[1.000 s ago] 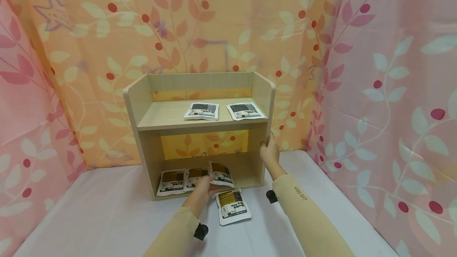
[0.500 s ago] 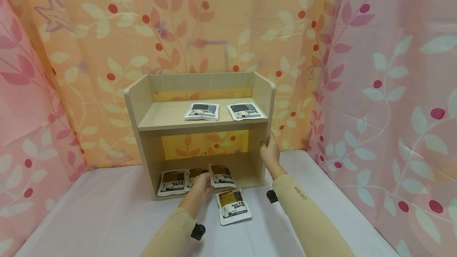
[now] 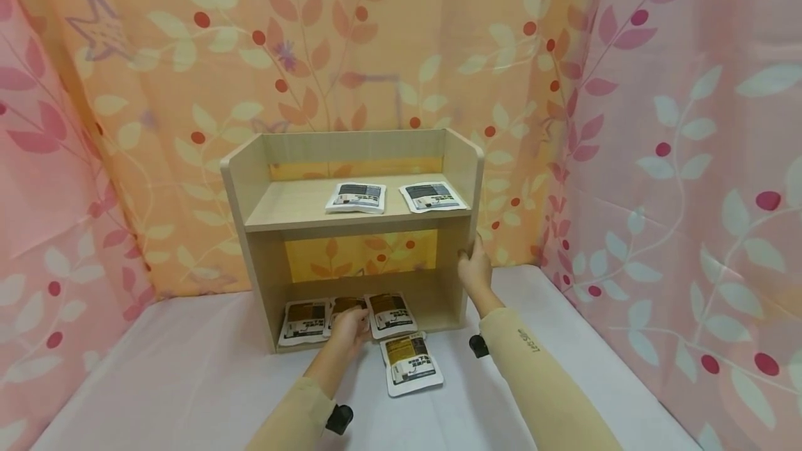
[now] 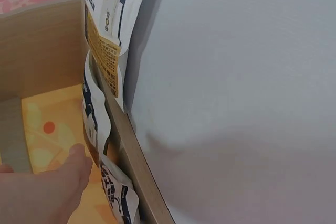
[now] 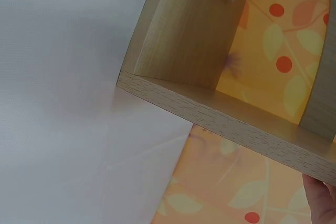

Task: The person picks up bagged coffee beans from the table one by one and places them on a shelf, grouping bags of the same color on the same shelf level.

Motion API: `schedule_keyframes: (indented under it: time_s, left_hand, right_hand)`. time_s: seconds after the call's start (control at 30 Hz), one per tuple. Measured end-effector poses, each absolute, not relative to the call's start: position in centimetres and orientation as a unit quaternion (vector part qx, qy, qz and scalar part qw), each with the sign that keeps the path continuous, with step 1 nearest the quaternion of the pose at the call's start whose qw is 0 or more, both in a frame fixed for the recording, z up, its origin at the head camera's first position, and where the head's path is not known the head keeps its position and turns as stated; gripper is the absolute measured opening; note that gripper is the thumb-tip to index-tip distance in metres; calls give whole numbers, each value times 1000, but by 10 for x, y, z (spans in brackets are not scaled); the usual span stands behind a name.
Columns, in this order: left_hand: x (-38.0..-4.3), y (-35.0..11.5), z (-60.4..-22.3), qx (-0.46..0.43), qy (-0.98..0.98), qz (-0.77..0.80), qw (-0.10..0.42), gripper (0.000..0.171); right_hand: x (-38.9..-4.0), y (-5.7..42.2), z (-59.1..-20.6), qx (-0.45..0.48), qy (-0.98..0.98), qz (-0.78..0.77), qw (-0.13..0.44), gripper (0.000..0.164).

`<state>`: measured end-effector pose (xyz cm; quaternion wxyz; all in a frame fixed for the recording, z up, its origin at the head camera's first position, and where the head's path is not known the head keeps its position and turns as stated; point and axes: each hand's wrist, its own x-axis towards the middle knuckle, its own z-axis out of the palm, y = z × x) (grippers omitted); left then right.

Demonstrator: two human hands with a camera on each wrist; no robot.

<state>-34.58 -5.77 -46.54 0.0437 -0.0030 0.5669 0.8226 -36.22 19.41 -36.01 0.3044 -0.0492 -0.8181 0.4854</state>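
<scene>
My left hand is at the front of the lower shelf, its fingers just left of a white pouch with a brown label. That pouch lies on the lower board; the left wrist view shows the hand beside the pouches, holding none. Partly behind this hand is a middle pouch, with a left pouch beyond. Another pouch lies on the table against the shelf front. My right hand grips the right side panel of the wooden shelf, its fingers partly hidden behind it.
Two pouches with blue-grey labels, a left one and a right one, lie on the upper board. The two-tier shelf stands on a white-covered table. Patterned curtains hang behind and at both sides.
The tilted pouch in my left hand has settled flat on the lower board, right of the others. The left hand has let go and drawn slightly left. My right hand stays on the panel.
</scene>
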Motion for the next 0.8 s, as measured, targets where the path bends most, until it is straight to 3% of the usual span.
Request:
schedule_keyframes:
  time_s: [0.1,0.8]
  left_hand:
    - [-309,-54,-429,-35,600,798,48,54]
    - [-272,-63,-451,-68,653,748,103,51]
  right_hand:
    - [-362,194,-359,-49,-819,486,300,51]
    - [-363,195,-360,-49,-821,485,298,52]
